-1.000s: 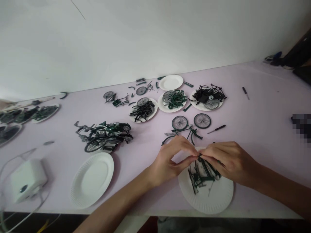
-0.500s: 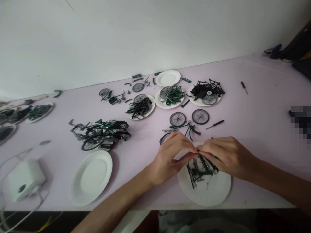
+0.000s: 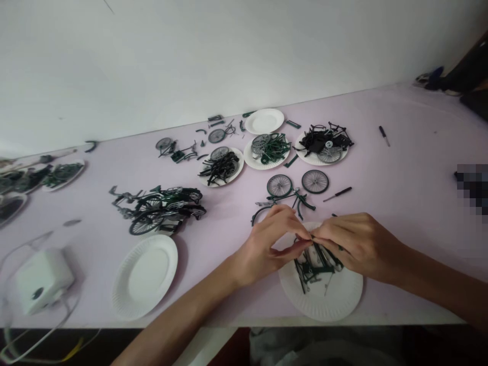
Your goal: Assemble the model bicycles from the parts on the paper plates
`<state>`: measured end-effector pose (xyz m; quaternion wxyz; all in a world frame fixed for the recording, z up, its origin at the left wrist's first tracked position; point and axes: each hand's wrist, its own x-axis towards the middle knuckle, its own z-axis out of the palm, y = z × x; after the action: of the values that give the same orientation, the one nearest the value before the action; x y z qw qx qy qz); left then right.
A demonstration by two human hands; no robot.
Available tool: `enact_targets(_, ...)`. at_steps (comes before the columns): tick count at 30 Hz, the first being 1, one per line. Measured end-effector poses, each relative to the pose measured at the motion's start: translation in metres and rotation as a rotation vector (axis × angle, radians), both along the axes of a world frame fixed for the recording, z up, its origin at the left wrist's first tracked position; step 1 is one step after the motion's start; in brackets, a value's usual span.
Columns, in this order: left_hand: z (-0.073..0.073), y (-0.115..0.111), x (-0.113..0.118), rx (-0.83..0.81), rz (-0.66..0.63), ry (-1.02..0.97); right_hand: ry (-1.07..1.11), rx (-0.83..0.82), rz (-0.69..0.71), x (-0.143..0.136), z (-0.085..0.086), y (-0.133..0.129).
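Note:
Over the back edge of a white paper plate [image 3: 328,307], my left hand [image 3: 276,244] pinches with thumb and forefinger at something too small to make out. My right hand [image 3: 353,244] meets it there, fingertips touching the left ones, its fingers closed. Thin dark green and black parts [image 3: 314,272] lie on the plate below both hands. Just behind my left hand is a partly built green model bicycle frame [image 3: 295,198], partly hidden by the fingers. Two spoked wheels, one on the left [image 3: 279,186] and one on the right [image 3: 315,181], lie behind it.
A screwdriver [image 3: 337,194] lies behind my right hand, another [image 3: 384,135] farther back. Plates of black parts [image 3: 241,175] and green parts [image 3: 247,157] stand behind. To the left are model bicycles [image 3: 160,208], a bare plate [image 3: 145,279] and a white box with cables [image 3: 43,282].
The whole view has shifted very slightly. Both hands keep their closed fingertips together over the plate, with hardly any movement.

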<state>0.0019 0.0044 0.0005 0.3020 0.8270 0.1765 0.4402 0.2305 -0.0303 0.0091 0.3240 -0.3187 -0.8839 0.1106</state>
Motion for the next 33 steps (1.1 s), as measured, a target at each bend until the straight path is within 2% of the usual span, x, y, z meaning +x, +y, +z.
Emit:
enact_targets(12, 0.001, 0.001, -0.002, 0.009, -0.021, 0.001, 0.008, 0.000, -0.009, -0.002, -0.001, 0.000)
enact_targets(20, 0.002, 0.005, -0.003, 0.074, -0.003, 0.053, 0.052, 0.025, 0.051, 0.001, 0.000, 0.005)
enact_targets(24, 0.003, 0.005, -0.002, 0.150, 0.022, 0.059, 0.045, 0.024, 0.005, 0.002, 0.001, 0.004)
enact_targets(28, 0.005, 0.004, -0.004, 0.159, 0.053, 0.056, 0.062, 0.022, -0.052, 0.002, 0.004, 0.004)
enact_targets(33, 0.015, 0.002, -0.009, 0.152, 0.179, -0.003, 0.107, 0.039, -0.089, 0.002, 0.009, 0.006)
